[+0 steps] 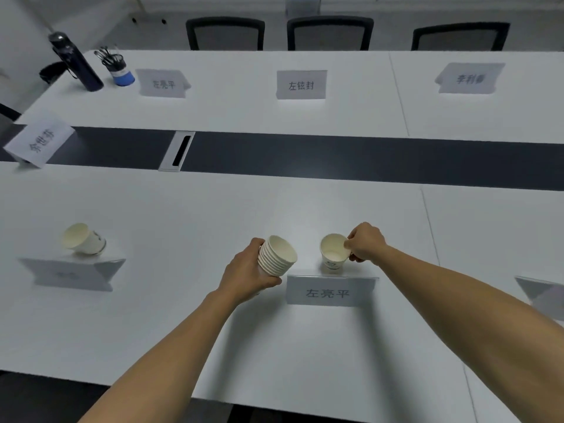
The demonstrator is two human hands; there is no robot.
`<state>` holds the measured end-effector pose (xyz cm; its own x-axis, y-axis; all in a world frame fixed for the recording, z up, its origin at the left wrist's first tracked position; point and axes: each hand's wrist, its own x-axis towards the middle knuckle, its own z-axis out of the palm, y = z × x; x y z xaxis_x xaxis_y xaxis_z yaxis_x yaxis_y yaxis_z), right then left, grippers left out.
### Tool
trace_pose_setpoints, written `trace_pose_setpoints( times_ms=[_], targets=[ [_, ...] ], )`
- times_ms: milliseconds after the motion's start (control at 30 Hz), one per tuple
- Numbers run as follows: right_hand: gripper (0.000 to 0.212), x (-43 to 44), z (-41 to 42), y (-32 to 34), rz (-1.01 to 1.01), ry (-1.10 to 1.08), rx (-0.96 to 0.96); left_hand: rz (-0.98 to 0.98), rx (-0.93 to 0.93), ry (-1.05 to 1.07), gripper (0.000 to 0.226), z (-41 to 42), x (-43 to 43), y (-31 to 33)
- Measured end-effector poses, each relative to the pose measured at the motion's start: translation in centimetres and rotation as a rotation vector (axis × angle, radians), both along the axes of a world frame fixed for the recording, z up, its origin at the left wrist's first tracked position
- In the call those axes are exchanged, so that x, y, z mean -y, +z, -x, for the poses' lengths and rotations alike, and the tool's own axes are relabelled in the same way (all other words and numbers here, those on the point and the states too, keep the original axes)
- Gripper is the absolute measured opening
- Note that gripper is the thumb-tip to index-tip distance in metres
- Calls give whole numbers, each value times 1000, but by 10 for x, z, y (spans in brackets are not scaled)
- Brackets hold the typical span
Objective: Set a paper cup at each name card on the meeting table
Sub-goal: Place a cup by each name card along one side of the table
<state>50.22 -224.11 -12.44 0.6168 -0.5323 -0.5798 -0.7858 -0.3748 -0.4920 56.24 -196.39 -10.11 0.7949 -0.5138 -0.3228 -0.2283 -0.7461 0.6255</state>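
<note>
Hands closed, left (248, 270) gripping cup stack (277, 255), right (364, 242) pinching empty cup (334, 253)

The left hand (247, 271) wraps a stack of paper cups (277, 255), matt off-white with ridged rolled rims; the right hand (363, 243) pinches the rim of a single paper cup (334, 253), its inside smooth and faintly shiny; just in front of both hands, a name card (329, 291) looks like matt paper behind glossy clear plastic; the table (183, 300) under the hands is smooth, matt white laminate; beyond the hands runs a dark matt strip (335, 158) with a brushed-metal cable port (177, 151); far left of the hands stands a smooth dark flask (76, 62).
</note>
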Motion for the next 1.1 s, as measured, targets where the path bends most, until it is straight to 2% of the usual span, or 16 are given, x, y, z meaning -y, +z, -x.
trace_pose_setpoints(
  times_ms=[133,333,567,767,1100],
  targets=[
    [22,-7,0,-12,37,21,-53,1,0,-16,73,-9,0,-6],
    [21,2,10,2,85,22,-56,9,58,-68,73,-15,17,10],
    [27,39,74,32,184,-35,-18,45,128,-210,76,19,75,40],
    [28,91,196,59,262,-94,-1,48,181,-369,75,103,147,55],
    [19,166,440,95,328,-140,12,54,212,-578,76,321,267,54]
  ],
)
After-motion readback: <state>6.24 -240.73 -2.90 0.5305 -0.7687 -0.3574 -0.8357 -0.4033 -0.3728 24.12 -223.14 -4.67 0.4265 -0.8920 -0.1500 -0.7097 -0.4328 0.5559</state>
